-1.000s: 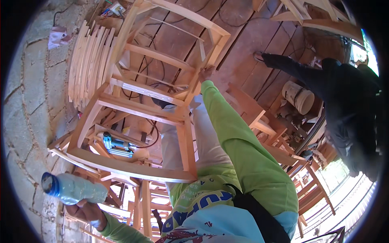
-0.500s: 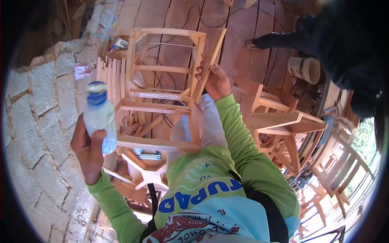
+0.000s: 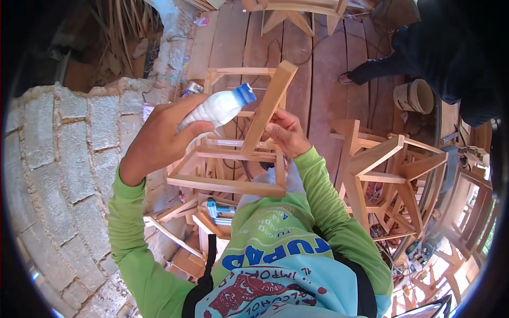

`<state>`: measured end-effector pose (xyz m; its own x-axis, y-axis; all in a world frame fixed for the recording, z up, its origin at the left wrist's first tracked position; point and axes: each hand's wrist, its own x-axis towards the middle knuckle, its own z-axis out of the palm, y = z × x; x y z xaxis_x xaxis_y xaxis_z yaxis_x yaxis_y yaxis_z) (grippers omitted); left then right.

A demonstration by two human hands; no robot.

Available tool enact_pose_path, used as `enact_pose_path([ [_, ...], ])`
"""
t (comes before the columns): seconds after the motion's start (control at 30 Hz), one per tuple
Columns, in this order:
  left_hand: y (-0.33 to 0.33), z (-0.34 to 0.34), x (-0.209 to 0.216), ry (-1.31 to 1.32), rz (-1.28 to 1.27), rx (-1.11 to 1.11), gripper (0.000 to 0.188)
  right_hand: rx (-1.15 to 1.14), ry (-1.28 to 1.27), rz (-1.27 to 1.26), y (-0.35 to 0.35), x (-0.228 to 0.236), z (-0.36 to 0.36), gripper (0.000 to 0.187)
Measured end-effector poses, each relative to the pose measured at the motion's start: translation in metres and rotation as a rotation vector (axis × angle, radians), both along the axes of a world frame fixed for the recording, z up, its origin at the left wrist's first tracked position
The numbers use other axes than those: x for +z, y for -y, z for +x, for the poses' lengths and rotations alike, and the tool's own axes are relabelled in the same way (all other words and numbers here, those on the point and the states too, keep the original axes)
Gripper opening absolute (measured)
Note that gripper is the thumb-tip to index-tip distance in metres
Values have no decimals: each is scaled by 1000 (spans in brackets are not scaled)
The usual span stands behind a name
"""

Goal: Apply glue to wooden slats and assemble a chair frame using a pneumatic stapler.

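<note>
My left hand (image 3: 157, 133) is wrapped round a clear plastic bottle (image 3: 216, 109) with white contents and a blue top. The bottle lies tilted, its top pointing right, close to a flat piece of wood (image 3: 271, 103). That wood is gripped by my right hand (image 3: 289, 135), with the fingers bent round its right side. It stands slanted, its upper end toward the far right. Below and behind both hands is a wooden chair frame (image 3: 228, 185), partly hidden by the wood and the bottle. Whether the bottle's tip touches the wood, I cannot tell.
A rough block wall (image 3: 58, 175) runs along the left. Another wooden frame (image 3: 389, 175) stands at right, near a whitish bucket (image 3: 414, 96). A person's dark-trousered leg (image 3: 376, 69) is at far right. A teal power tool (image 3: 213, 208) lies below the chair frame. Cables cross the planks.
My left hand has brought the bottle up and right, tipping it from upright to slanted beside the wood. The wood has turned its broad face toward me. The view has shifted.
</note>
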<state>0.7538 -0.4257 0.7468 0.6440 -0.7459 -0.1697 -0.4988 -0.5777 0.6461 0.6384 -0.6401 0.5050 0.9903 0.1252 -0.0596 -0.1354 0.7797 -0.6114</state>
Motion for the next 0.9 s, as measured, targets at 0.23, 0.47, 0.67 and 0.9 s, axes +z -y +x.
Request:
enact_pose_path([
  [0.23, 14, 9, 18, 131, 18, -120, 38, -44, 127, -281, -2, 22, -2, 40],
  [0.47, 19, 7, 30, 89, 94, -115, 39, -72, 217, -325, -1, 24, -3, 40],
  [0.67, 24, 2, 37, 64, 143, -107, 39, -61, 198, -307, -2, 22, -8, 39],
  [0.9, 29, 0, 47, 20, 233, -74, 39, -82, 220, -293, -5, 15, -9, 41],
])
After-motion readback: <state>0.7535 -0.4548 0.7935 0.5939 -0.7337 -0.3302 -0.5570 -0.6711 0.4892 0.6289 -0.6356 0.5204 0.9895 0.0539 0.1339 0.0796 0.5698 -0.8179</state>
